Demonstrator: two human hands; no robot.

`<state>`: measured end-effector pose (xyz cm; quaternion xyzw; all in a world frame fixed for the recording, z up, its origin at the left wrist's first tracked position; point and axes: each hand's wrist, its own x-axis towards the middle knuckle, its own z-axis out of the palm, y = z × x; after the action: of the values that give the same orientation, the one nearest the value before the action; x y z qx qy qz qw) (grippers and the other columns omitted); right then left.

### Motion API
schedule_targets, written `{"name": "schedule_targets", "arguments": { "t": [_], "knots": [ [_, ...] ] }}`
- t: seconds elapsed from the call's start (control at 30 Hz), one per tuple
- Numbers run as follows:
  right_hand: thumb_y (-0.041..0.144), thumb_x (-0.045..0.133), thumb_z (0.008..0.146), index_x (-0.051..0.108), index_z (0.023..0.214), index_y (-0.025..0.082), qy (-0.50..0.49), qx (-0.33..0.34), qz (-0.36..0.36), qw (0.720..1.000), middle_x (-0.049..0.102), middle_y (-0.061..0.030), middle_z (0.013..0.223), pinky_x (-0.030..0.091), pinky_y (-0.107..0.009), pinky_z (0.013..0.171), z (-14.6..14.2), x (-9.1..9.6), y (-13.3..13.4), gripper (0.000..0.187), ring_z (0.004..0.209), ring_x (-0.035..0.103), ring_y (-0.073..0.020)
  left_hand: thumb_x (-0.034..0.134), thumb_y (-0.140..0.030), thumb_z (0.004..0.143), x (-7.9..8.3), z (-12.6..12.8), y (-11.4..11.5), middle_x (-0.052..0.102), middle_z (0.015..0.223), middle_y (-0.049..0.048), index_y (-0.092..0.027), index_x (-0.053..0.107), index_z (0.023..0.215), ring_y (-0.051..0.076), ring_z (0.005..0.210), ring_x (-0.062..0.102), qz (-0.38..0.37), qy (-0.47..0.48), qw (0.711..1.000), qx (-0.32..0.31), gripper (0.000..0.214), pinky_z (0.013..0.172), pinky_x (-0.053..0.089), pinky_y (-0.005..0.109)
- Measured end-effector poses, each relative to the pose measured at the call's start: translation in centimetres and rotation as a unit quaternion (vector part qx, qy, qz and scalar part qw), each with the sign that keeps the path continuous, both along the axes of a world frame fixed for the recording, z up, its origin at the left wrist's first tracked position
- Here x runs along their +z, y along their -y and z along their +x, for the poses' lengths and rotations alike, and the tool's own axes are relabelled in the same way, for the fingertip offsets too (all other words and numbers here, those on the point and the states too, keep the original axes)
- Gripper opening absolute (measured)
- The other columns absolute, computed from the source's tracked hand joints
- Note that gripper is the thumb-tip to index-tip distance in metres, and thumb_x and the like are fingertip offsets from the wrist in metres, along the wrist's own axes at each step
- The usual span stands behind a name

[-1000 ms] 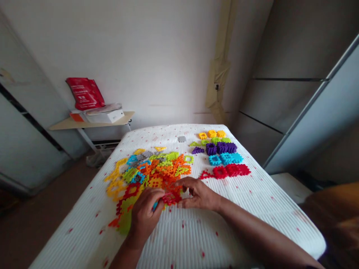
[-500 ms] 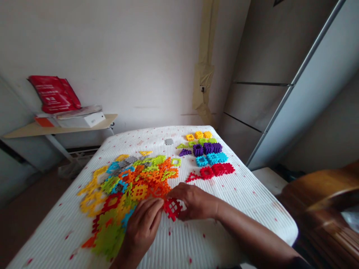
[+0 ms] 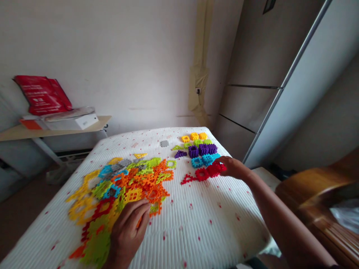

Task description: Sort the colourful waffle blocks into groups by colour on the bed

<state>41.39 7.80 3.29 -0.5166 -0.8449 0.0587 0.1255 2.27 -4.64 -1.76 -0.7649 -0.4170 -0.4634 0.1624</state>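
Observation:
A loose heap of flat plastic grid tiles [image 3: 123,185] in orange, yellow, green, blue, grey and red lies on the left half of a white ribbed mattress [image 3: 196,224]. My left hand [image 3: 127,233] rests on the heap's near edge, fingers curled on the tiles. To the right stand sorted rows: yellow [image 3: 194,136], purple [image 3: 203,150], blue [image 3: 202,161] and red tiles [image 3: 207,172]. My right hand [image 3: 234,167] is stretched out to the right end of the red row, fingers closed on a red tile there.
A wooden shelf [image 3: 53,129] on the left carries a red bag [image 3: 42,95] and a white box. A grey wardrobe door [image 3: 297,97] stands at the right, with wooden furniture [image 3: 322,201] by the mattress corner. A single grey tile [image 3: 164,143] lies apart near the far edge.
My right hand carried the red tile from beside the heap out to the right end of the red row. My left hand let go of it and stayed at the heap.

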Motion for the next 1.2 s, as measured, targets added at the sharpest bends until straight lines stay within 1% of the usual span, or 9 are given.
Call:
{"name": "schedule_targets", "arguments": {
  "t": [0.17,0.37,0.73,0.83,0.9,0.97,1.07,1.13,1.2],
  "knots": [
    [0.019,0.066,0.067,0.064,0.103,0.02,0.014,0.035,0.006,0.999,0.067,-0.0048,0.098,0.045,-0.028,0.08,-0.4,-0.5,-0.8,0.036,0.089,0.061,-0.018,0.057,-0.013,0.079,0.0,-0.3,0.0,0.068,0.083,0.0041,-0.02,0.063,0.087,0.014,0.078,0.065,-0.011,0.004,1.0,0.002,0.012,0.076,0.051,0.026],
    [0.021,0.069,0.066,0.062,0.109,0.02,0.069,0.013,-0.01,0.997,0.067,-0.007,0.103,0.046,-0.029,0.079,-0.9,-0.5,-1.1,0.043,0.091,0.061,-0.0202,0.057,-0.015,0.08,0.1,-0.3,0.0,0.069,0.082,0.004,-0.022,0.064,0.085,0.014,0.078,0.065,-0.021,0.014,1.0,0.009,0.011,0.076,0.052,0.025],
    [0.015,0.063,0.068,0.067,0.095,0.018,0.066,0.036,-0.045,0.996,0.068,-0.0072,0.098,0.049,-0.031,0.078,-1.7,0.1,-0.8,0.028,0.089,0.063,-0.0214,0.056,-0.01,0.079,0.0,-0.3,0.2,0.068,0.082,0.0051,-0.02,0.063,0.086,0.014,0.079,0.064,-0.04,0.03,0.999,0.014,0.014,0.076,0.052,0.025],
    [0.017,0.064,0.067,0.064,0.104,0.018,0.064,0.029,-0.034,0.997,0.067,-0.0094,0.102,0.05,-0.034,0.08,-1.2,-0.5,-1.1,0.038,0.091,0.064,-0.0239,0.055,-0.012,0.079,0.3,-0.5,0.3,0.068,0.082,0.0047,-0.02,0.064,0.085,0.014,0.079,0.064,-0.047,0.051,0.997,0.035,0.014,0.076,0.052,0.026],
    [0.018,0.065,0.065,0.06,0.114,0.017,0.059,0.017,-0.005,0.998,0.065,-0.0119,0.108,0.051,-0.037,0.083,-0.8,-0.8,-1.1,0.049,0.097,0.063,-0.0264,0.055,-0.015,0.079,0.4,-1.7,0.2,0.069,0.083,0.0045,-0.02,0.065,0.084,0.015,0.08,0.064,-0.048,0.085,0.992,0.076,0.012,0.078,0.052,0.028],
    [0.02,0.064,0.066,0.058,0.118,0.018,0.049,0.011,0.032,0.998,0.064,-0.013,0.112,0.05,-0.04,0.084,-0.4,-0.6,-0.7,0.053,0.099,0.062,-0.0276,0.055,-0.022,0.079,0.4,-3.7,0.0,0.069,0.084,0.0043,-0.02,0.065,0.085,0.016,0.079,0.064,-0.052,0.156,0.974,0.155,0.012,0.076,0.051,0.029],
    [0.029,0.06,0.074,0.059,0.113,0.021,0.022,0.023,0.059,0.998,0.066,-0.0104,0.106,0.052,-0.037,0.076,-0.9,-0.1,0.7,0.04,0.089,0.065,-0.0243,0.053,-0.032,0.078,0.7,-7.9,-0.4,0.069,0.082,0.0036,-0.02,0.066,0.085,0.017,0.073,0.063,-0.122,0.237,0.915,0.303,0.019,0.069,0.049,0.028],
    [0.033,0.056,0.079,0.061,0.107,0.023,0.007,0.042,0.056,0.998,0.068,-0.0079,0.099,0.052,-0.032,0.069,-2.0,0.0,1.7,0.03,0.081,0.065,-0.0212,0.054,-0.038,0.075,1.0,-10.2,-0.6,0.07,0.081,0.0038,-0.021,0.068,0.082,0.019,0.073,0.064,-0.237,0.191,0.88,0.365,0.023,0.065,0.047,0.028],
    [0.032,0.053,0.082,0.062,0.104,0.024,-0.005,0.071,0.047,0.996,0.068,-0.0057,0.093,0.05,-0.03,0.066,-3.7,-0.3,2.7,0.025,0.077,0.065,-0.019,0.053,-0.045,0.073,1.3,-11.6,-0.7,0.071,0.081,0.0044,-0.022,0.069,0.079,0.021,0.074,0.065,-0.353,0.122,0.848,0.375,0.028,0.062,0.045,0.027]
  ]
}}
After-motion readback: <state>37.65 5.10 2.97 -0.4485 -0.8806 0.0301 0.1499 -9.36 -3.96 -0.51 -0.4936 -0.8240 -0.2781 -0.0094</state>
